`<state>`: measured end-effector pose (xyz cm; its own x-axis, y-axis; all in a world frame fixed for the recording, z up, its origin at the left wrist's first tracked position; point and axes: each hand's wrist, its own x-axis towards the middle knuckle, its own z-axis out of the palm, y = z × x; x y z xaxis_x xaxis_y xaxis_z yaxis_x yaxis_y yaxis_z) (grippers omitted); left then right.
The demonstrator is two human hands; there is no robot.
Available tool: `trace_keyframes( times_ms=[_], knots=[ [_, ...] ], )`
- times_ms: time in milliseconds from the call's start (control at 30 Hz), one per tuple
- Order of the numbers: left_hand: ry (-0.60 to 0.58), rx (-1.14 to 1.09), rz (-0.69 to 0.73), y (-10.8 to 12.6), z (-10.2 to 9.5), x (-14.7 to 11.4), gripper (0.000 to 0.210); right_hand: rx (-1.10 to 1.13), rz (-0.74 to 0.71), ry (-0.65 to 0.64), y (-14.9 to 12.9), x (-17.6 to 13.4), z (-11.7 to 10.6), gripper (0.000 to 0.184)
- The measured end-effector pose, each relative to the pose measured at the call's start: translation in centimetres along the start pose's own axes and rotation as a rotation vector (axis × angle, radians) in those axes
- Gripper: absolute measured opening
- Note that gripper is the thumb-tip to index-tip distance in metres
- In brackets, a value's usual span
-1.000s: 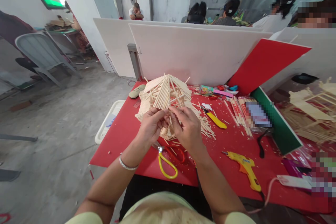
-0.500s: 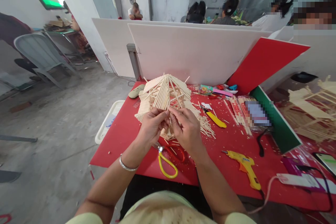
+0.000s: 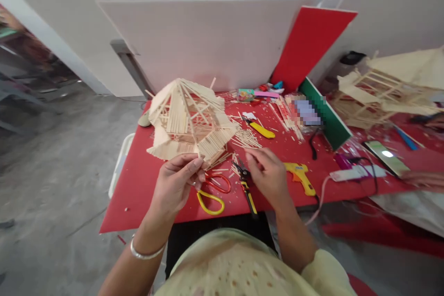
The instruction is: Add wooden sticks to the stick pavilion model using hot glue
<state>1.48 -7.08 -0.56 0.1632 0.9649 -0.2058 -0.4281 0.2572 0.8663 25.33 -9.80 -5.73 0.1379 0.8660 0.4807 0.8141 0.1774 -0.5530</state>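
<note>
My left hand [image 3: 180, 180] is closed in a pinch on a thin wooden stick [image 3: 198, 150], mostly hidden by the fingers, at the front of a model house [image 3: 187, 120]. The model is built of pale sticks, with sloping roofs and an open frame on one side. My right hand [image 3: 268, 173], loosely curled with thumb and forefinger apart, shows nothing in it. It hovers beside pliers with black-and-yellow handles [image 3: 249, 194] and near a pile of loose sticks [image 3: 247, 138]. Between the hands lie scissors with one red and one yellow handle [image 3: 211, 202].
Yellow cutters [image 3: 262, 129] and a yellow glue gun [image 3: 301, 176] lie to the right on the red table [image 3: 138, 194]. Beyond are stick bundles [image 3: 286, 113], a green board [image 3: 326, 115] and another stick model [image 3: 378, 88]. White panels [image 3: 208, 41] stand behind; another person's hand [image 3: 425, 179] shows at far right.
The view has turned right and down. My right hand has left the left hand and moved right, toward the pliers, which now show. The left hand stays pinched by the model.
</note>
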Motion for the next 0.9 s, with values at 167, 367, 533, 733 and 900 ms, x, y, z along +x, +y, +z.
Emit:
trace_keyframes(
  times_ms=[167,367,533,733,900],
  knots=[
    [-0.108,0.016,-0.095,-1.6,2.4,0.1,0.019,-0.71,0.572,-0.17,9.9,-5.6,-5.0,0.043],
    [-0.218,-0.065,-0.107,-2.1,3.9,0.0,0.021,-0.707,0.677,-0.305,15.4,-7.3,-5.3,0.044],
    [-0.143,-0.13,-0.041,-0.6,1.7,-0.5,0.021,-0.516,0.612,-0.285,14.7,-4.4,-4.8,0.047],
    [-0.054,-0.243,-0.078,0.9,-0.1,-0.1,0.023,0.283,0.567,-0.06,5.6,0.0,-4.6,0.034],
    [-0.024,-0.238,-0.058,1.3,-0.3,0.7,0.024,0.373,0.178,-0.13,-2.4,3.9,-5.0,0.029]
  ],
)
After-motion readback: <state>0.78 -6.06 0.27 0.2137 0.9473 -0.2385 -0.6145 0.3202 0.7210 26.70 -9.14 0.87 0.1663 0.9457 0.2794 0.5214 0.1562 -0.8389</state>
